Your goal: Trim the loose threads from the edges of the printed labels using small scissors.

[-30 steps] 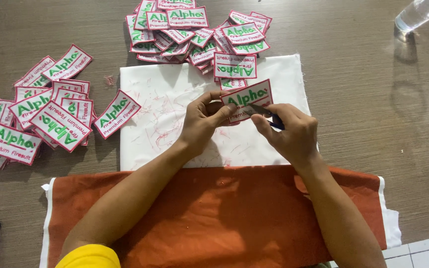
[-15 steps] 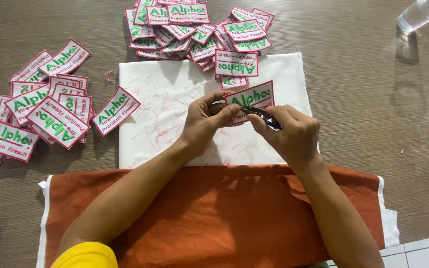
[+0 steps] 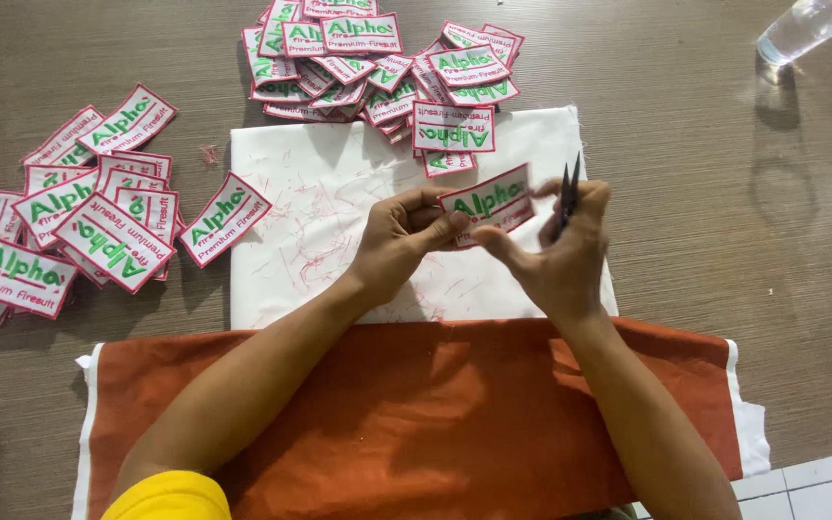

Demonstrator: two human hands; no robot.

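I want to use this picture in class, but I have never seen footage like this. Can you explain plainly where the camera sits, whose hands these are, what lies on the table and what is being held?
The camera is worn on a person's head and looks down, so both arms are that person's own. The left hand pinches a white embroidered patch with a red border and green lettering. The right hand touches the same patch and also holds small dark snips, points up. Below them lies a white cloth strewn with red thread bits, and nearer the person an orange cloth. On the brown table are two heaps of like patches: the far pile and the left pile. A clear plastic bottle lies at the top right.
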